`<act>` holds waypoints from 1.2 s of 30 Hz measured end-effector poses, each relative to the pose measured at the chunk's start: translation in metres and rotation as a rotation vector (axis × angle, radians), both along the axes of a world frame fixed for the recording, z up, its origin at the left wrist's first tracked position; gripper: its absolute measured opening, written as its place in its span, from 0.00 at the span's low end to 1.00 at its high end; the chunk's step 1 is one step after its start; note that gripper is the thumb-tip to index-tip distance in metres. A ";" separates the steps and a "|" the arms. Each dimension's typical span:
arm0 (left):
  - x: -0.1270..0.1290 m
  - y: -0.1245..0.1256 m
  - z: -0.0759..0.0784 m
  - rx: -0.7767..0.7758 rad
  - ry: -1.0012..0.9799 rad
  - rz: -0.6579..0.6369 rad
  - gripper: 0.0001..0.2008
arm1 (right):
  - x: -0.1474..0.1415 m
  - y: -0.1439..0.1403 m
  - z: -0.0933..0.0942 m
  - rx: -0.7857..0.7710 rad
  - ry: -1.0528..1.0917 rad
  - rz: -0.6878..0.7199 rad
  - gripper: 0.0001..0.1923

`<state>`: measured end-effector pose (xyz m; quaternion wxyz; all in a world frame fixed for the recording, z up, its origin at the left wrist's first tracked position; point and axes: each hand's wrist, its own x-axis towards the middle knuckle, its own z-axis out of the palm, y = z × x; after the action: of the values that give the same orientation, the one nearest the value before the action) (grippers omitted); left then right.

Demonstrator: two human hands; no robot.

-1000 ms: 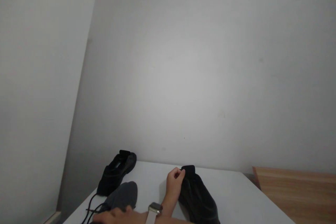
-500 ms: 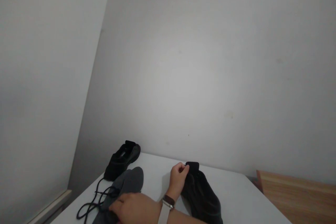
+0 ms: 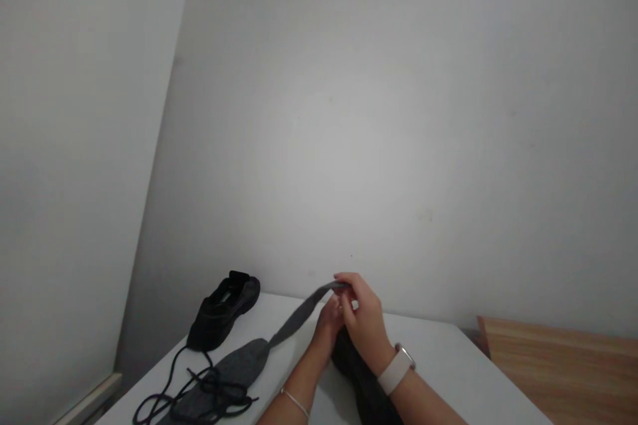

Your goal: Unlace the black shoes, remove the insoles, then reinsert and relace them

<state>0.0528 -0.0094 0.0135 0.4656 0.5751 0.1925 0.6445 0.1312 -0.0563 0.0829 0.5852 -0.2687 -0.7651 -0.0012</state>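
My right hand (image 3: 366, 322), with a white-banded watch on the wrist, pinches one end of a thin grey insole (image 3: 302, 315). The insole slants down to the left, seen nearly edge-on. My left hand (image 3: 327, 327), wearing a thin bracelet, is closed at the upper end of a black shoe (image 3: 371, 395), close against my right hand. Its fingertips are partly covered, and my right hand and forearm hide much of this shoe. A second grey insole (image 3: 244, 365) lies flat on the table to the left, with loose black shoelaces (image 3: 214, 392) over it.
Another black shoe (image 3: 222, 312) stands at the table's back left, near the wall. The white table (image 3: 428, 339) meets a grey wall (image 3: 349, 146) behind. Beyond its right edge is a wooden board (image 3: 558, 365).
My right hand has gone from the insoles at left to the near shoe, lifting one insole with it. My left hand remains at the shoe. The other insole stays under the laces.
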 end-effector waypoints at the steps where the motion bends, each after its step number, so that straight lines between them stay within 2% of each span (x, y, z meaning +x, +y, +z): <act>1: -0.001 -0.004 0.002 0.012 -0.029 -0.086 0.22 | 0.014 0.002 -0.002 -0.016 0.019 0.006 0.13; 5: -0.004 -0.020 0.010 0.001 -0.225 -0.525 0.39 | 0.056 0.001 -0.018 -0.128 -0.079 0.017 0.12; 7: -0.006 -0.023 0.014 -0.045 -0.355 -0.602 0.37 | 0.069 -0.003 -0.026 -0.155 -0.167 0.010 0.12; 12: -0.012 -0.009 0.018 -0.266 -0.688 -0.484 0.07 | 0.100 -0.013 -0.043 -0.147 -0.266 -0.023 0.12; 14: -0.015 -0.003 0.018 -0.296 -0.793 -0.425 0.04 | 0.114 -0.015 -0.047 -0.135 -0.280 -0.066 0.12; 17: -0.018 0.002 0.020 -0.312 -0.902 -0.352 0.06 | 0.126 -0.020 -0.045 -0.115 -0.253 -0.178 0.12; 19: -0.019 0.000 0.021 -0.329 -0.922 -0.343 0.07 | 0.123 -0.026 -0.037 -0.092 -0.222 -0.236 0.11; 22: -0.013 -0.007 0.021 -0.331 -0.862 -0.401 0.09 | 0.098 -0.038 -0.020 -0.050 -0.290 -0.264 0.08; 23: -0.011 -0.009 0.020 -0.330 -0.817 -0.436 0.10 | 0.086 -0.042 -0.016 -0.053 -0.355 -0.268 0.12; 26: -0.003 -0.014 0.013 -0.336 -0.679 -0.526 0.13 | 0.051 -0.045 -0.011 -0.106 -0.571 -0.304 0.34; 28: -0.001 -0.015 0.008 -0.350 -0.635 -0.543 0.13 | 0.035 -0.041 -0.013 -0.163 -0.634 -0.373 0.38; 32: -0.002 -0.015 0.007 -0.350 -0.614 -0.529 0.09 | 0.028 -0.032 -0.014 -0.259 -0.659 -0.460 0.31; 36: -0.006 -0.016 0.013 -0.340 -0.618 -0.563 0.11 | 0.034 -0.033 -0.005 -0.256 -0.705 -0.464 0.22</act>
<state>0.0467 -0.0252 0.0263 0.7465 0.3008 -0.0164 0.5934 0.1653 -0.0892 0.0781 0.2346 -0.4869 -0.8314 -0.1293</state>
